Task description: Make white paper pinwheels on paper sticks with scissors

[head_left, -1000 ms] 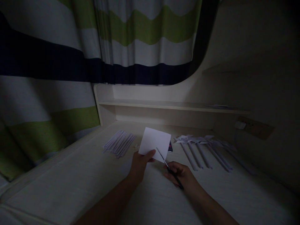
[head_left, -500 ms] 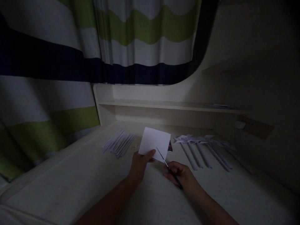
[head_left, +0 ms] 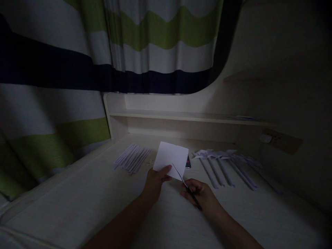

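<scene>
A square sheet of white paper (head_left: pixel 171 155) is pinched at its lower left edge by my left hand (head_left: pixel 157 181), thumb on top. My right hand (head_left: pixel 198 193) is closed around the dark handles of a pair of scissors (head_left: pixel 190 192). Their thin metal blades lie across the lower right part of the sheet, with the tip close to my left thumb. Whether the blades have cut into the paper there I cannot tell in the dim light.
Several rolled paper sticks (head_left: pixel 132 158) lie left on the desk (head_left: pixel 103 207). On the right are several paper pinwheels on sticks (head_left: pixel 216 167). Small pale bits (head_left: pixel 149 162) and a dark flat object (head_left: pixel 188 162) lie near the sheet. Behind runs a shelf (head_left: pixel 166 115); curtains (head_left: pixel 166 45) hang above.
Almost nothing differs. The sheet, the scissors and both hands have shifted only very slightly.
</scene>
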A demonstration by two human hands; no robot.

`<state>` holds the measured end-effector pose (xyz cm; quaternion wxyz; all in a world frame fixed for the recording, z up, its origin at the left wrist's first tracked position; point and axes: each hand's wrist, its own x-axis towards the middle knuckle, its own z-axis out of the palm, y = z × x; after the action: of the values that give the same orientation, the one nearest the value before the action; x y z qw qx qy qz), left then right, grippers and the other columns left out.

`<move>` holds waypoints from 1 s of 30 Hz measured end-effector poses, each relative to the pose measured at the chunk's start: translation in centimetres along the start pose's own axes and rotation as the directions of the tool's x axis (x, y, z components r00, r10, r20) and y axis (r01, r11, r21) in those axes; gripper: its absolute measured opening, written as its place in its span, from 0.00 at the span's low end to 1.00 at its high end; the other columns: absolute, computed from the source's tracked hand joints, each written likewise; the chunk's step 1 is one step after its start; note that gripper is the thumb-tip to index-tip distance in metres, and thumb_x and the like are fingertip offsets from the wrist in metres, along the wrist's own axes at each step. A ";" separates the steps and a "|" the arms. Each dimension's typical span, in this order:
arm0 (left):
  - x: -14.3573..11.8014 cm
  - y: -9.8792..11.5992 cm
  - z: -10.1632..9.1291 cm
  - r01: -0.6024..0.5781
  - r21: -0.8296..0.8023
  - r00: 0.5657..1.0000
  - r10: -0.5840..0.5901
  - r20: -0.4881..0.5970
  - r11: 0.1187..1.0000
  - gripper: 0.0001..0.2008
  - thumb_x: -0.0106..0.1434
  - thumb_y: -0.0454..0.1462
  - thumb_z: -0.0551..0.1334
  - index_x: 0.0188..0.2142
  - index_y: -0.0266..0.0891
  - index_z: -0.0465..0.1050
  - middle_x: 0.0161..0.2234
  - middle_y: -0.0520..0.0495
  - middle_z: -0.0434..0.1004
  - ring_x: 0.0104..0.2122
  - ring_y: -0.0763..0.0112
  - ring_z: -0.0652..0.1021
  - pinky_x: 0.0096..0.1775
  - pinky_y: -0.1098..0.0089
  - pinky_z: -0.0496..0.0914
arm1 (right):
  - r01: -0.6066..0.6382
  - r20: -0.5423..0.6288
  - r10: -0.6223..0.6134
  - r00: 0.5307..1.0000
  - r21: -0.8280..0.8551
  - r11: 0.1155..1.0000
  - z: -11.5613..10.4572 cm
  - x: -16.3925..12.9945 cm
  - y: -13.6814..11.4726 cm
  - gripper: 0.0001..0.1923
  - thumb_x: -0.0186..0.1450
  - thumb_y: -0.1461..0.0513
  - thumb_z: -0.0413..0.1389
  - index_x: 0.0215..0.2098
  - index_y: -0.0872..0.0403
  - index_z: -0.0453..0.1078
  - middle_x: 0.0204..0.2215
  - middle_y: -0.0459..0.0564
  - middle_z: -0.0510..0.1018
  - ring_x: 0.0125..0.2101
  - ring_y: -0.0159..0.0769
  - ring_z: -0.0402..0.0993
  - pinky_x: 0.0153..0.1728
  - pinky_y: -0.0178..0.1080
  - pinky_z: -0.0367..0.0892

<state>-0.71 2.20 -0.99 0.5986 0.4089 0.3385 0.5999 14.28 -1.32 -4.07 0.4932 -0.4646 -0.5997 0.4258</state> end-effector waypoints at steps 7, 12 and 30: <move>-0.1 0.0 0.1 0.013 -0.019 1.000 -0.013 0.001 1.000 0.12 0.46 0.37 0.65 0.31 0.33 0.72 0.31 0.43 0.75 0.28 0.68 0.74 0.26 0.73 0.67 | 0.023 -0.017 -0.024 1.000 -0.006 1.000 0.0 0.0 0.4 0.12 0.46 0.56 0.59 0.25 0.55 0.66 0.09 0.34 0.53 0.10 0.20 0.45 0.11 0.28 0.42; -0.2 -0.1 0.2 -0.006 0.002 1.000 0.006 -0.024 1.000 0.13 0.46 0.38 0.65 0.32 0.32 0.72 0.30 0.43 0.75 0.28 0.68 0.74 0.26 0.73 0.67 | 0.038 -0.034 -0.038 0.999 -0.011 0.999 0.0 0.1 0.5 0.12 0.45 0.57 0.60 0.24 0.56 0.67 0.09 0.34 0.52 0.10 0.20 0.45 0.12 0.28 0.42; -0.2 -0.3 0.2 -0.001 0.013 1.000 0.001 -0.018 1.000 0.13 0.45 0.38 0.65 0.30 0.31 0.72 0.29 0.42 0.75 0.26 0.69 0.74 0.25 0.73 0.67 | -0.012 0.040 0.010 0.999 0.054 0.998 0.2 0.1 0.1 0.15 0.47 0.54 0.59 0.27 0.55 0.65 0.08 0.35 0.57 0.08 0.20 0.47 0.09 0.28 0.44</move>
<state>-0.41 1.98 -1.18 0.5925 0.4076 0.3477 0.6016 14.05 -1.22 -4.19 0.4914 -0.4458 -0.5951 0.4535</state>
